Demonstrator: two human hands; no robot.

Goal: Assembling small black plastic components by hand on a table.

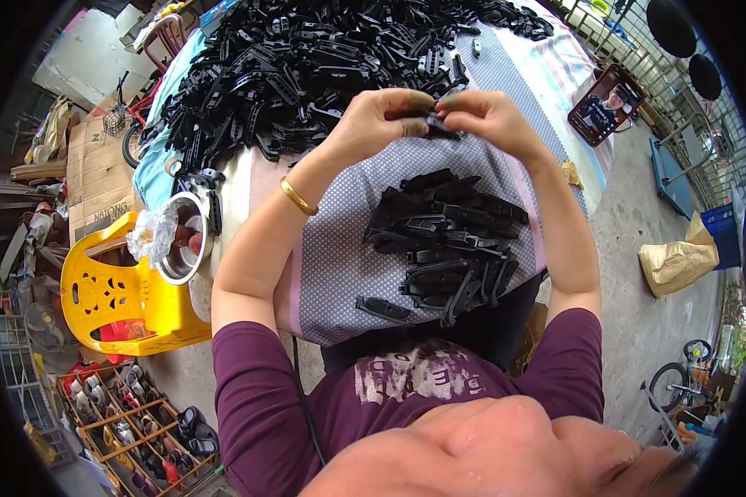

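Over the far part of the table, my left hand [377, 123] and my right hand [496, 123] meet with fingertips pinched together. Between them is a small black plastic part [443, 129], mostly covered by the fingers, so its full shape is hidden. Just beyond my hands spreads a large heap of long, narrow black plastic parts [282, 70]. Closer to my body, a smaller pile of similar black parts [448, 228] lies on the patterned grey cloth [331, 248]. One part [383, 310] rests a little apart at that pile's near left.
On the left, a metal bowl [201, 263] with a clear plastic bag [153, 234] stands by a yellow plastic chair [133, 286]. A phone [607, 104] lies at the table's right side. A tan sack [680, 257] sits on the floor; a shoe rack [141, 431] is lower left.
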